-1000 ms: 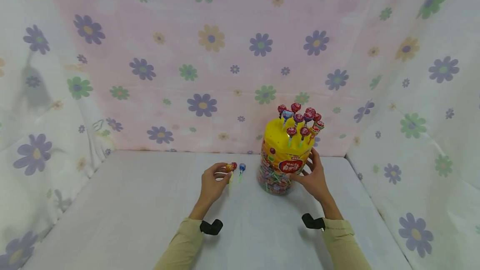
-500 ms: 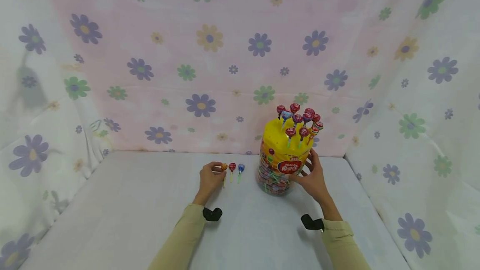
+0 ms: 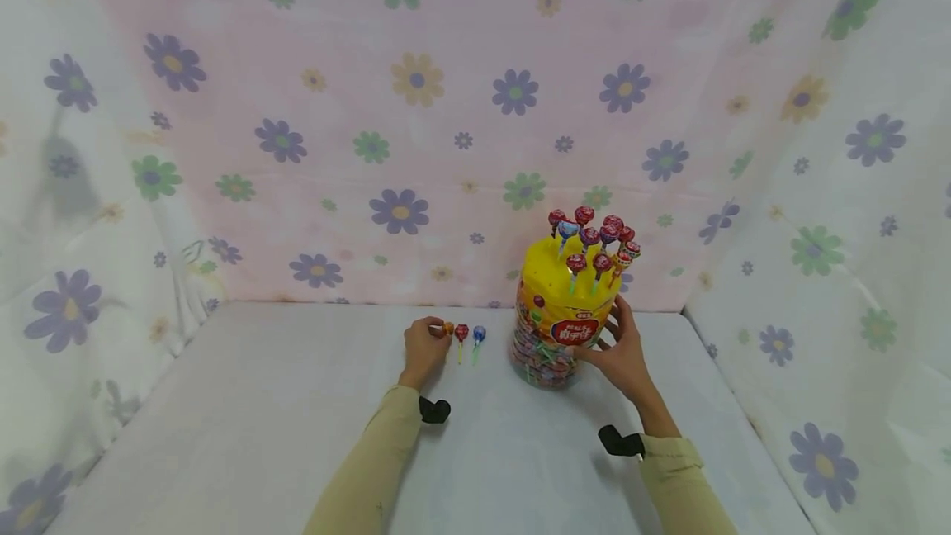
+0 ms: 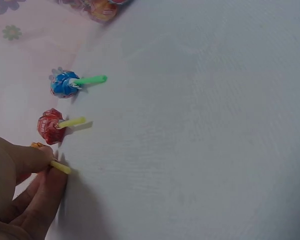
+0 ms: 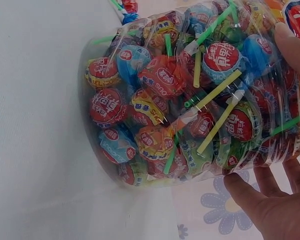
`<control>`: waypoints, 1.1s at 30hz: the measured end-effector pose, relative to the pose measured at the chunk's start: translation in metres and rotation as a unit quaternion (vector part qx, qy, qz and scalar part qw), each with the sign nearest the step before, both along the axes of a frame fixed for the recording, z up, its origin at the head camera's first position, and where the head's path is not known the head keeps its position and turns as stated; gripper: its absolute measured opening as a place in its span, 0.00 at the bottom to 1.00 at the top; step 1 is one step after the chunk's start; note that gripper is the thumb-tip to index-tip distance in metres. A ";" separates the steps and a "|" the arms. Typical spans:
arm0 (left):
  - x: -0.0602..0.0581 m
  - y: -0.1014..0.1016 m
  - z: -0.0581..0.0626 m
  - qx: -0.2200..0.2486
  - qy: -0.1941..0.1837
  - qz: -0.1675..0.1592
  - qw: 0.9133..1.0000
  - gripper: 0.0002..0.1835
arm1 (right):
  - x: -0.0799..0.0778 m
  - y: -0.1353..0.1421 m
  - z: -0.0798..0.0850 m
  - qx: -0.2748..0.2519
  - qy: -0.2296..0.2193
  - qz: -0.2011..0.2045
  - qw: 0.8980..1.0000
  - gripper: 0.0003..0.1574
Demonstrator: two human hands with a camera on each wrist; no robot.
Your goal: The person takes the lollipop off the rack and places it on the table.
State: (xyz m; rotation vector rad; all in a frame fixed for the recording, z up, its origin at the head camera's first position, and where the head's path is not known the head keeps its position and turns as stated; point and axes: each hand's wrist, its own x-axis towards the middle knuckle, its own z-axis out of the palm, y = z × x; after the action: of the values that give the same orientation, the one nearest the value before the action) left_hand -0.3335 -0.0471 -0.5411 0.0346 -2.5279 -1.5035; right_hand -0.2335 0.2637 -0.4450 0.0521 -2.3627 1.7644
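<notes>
My left hand [image 3: 426, 352] pinches an orange-wrapped lollipop [image 3: 447, 328] between thumb and fingers at the tabletop. In the left wrist view, its yellow stick [image 4: 61, 167] pokes out past the fingertips, while much of the candy is hidden. Just right of it lies a red lollipop [image 3: 461, 332] with a yellow stick, then a blue lollipop [image 3: 479, 333] with a green one, roughly in a row. My right hand [image 3: 626, 357] grips the side of a big clear jar [image 5: 140, 120] packed with wrapped lollipops, thumb in front and fingers behind.
The jar's yellow lid [image 3: 546, 262] bears several upright lollipops [image 3: 576, 263], mostly red-wrapped, clustered towards its right and back. A white cloth [image 3: 297, 419] covers the table. Flower-patterned curtains [image 3: 446, 147] close off the back and both sides.
A second ago the orange and red lollipops were together at my left fingers. The red one now lies apart, and the hand is left of it with the orange one. The right hand stays put.
</notes>
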 end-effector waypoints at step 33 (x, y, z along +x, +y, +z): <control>0.013 -0.015 0.014 -0.025 0.035 -0.021 0.999 0.16 | 0.002 -0.002 -0.001 0.008 -0.002 -0.004 1.000 0.65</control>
State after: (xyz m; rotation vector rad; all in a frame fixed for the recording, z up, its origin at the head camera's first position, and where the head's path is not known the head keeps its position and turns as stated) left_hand -0.3205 -0.0618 -0.5272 -0.0788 -2.5253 -1.4296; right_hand -0.2318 0.2614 -0.4461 0.0408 -2.3774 1.7426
